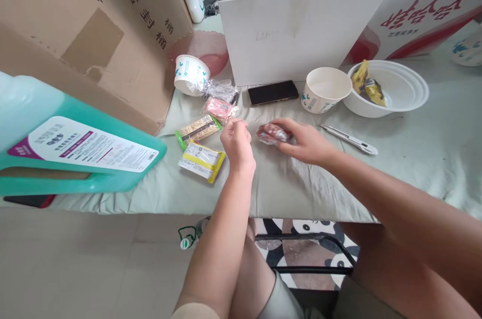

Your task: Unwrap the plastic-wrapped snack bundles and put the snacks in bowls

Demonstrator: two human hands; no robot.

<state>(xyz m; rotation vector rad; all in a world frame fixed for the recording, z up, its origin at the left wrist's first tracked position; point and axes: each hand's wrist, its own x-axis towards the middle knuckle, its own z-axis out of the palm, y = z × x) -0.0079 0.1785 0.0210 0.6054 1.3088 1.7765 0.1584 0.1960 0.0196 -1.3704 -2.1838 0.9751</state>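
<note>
The right hand (307, 140) holds a red packet (273, 133) on the surface (414, 158), fingers closed on its right end. The packet's long axis runs left to right. The left hand (237, 143) is just left of it, fingertips pinched together, holding nothing I can see.

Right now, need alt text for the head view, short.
Seated person's right hand holds a red snack packet on a grey-green table; the left hand hovers pinched beside it. Nearby lie more packets, a phone, a paper cup and a white bowl.
</note>
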